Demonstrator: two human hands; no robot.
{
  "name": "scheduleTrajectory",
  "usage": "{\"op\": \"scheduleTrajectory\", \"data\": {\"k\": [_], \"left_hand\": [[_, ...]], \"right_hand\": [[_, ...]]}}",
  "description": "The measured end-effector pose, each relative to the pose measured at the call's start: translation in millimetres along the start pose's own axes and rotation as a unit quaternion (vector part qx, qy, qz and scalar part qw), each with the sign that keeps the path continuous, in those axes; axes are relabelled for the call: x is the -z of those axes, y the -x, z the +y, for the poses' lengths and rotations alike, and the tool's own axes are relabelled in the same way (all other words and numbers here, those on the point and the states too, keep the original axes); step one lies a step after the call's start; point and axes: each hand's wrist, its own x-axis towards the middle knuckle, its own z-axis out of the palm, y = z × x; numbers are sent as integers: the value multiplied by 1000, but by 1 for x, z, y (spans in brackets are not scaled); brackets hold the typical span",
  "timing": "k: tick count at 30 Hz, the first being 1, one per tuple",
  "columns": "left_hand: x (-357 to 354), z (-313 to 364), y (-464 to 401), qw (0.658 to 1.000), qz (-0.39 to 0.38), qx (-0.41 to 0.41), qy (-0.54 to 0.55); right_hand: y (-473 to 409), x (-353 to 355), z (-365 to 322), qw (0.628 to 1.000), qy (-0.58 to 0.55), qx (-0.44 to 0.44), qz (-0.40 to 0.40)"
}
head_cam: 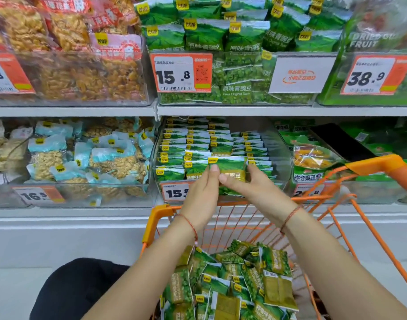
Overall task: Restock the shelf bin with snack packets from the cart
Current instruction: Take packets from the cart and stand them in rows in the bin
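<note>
A green pea snack packet [230, 172] is held upright at the front edge of the clear shelf bin [281, 155] on the lower shelf. My left hand [202, 195] grips its left side and my right hand [251, 188] grips its right side, thumb across the front. The bin holds several rows of the same green packets [193, 146]; its right part is bare. Below, the orange wire cart [371, 167] holds a heap of loose green packets [232, 282].
Neighbouring clear bins hold nut packs [87, 158] on the left and dried fruit packs [313, 155] on the right. The upper shelf [221, 110] carries more green packets. Price tags [174, 192] hang on the bin fronts. A dark knee [77, 289] shows at bottom left.
</note>
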Motion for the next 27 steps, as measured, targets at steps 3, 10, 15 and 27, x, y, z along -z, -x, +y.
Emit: {"op": "scheduleTrajectory", "data": {"k": [3, 10, 15, 27], "left_hand": [[6, 6, -18, 1000, -17, -17, -6], [56, -36, -55, 968, 153, -154, -128], [64, -52, -70, 961, 170, -175, -129], [68, -50, -74, 960, 166, -201, -100]], "right_hand": [[-19, 9, -1, 1000, 11, 8, -1], [-64, 41, 15, 995, -45, -18, 85], [-99, 29, 22, 996, -39, -49, 58], [-121, 7, 34, 993, 66, -49, 87]]}}
